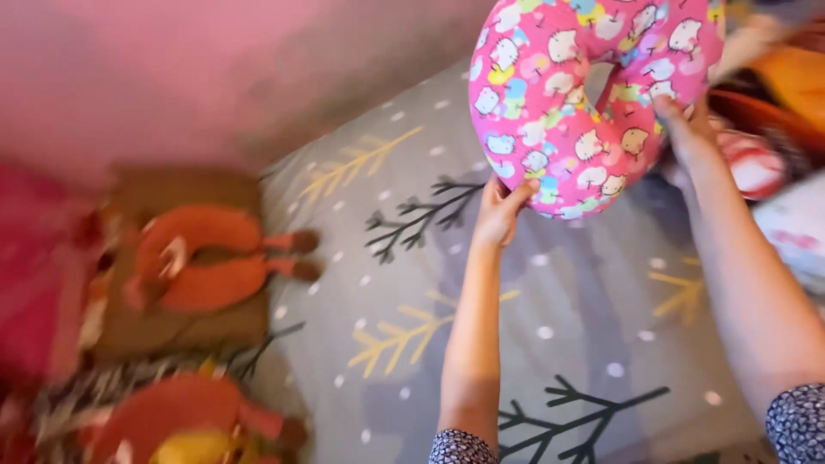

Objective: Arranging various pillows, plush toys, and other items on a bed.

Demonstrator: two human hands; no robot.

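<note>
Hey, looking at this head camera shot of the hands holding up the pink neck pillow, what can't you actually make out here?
- Pink neck pillow: top cut off by the frame's upper edge.
- Right hand: fingers partly hidden behind the pillow.
- Left hand: fingertips pressed under the pillow's edge.
- Orange neck pillow: motion blur smears its details.
- Pile at upper right: blurred and cut off; items cannot be told.

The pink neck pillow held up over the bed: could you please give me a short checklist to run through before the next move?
1. Left hand grips the pink neck pillow at its lower edge: ok.
2. Right hand holds the pillow's right end: ok.
3. Pillow lifted off the grey bedsheet: ok.
4. Orange neck pillow lies apart, on a brown cushion: ok.
5. Grip firmness of the fingers: cannot tell, blurred.
</note>
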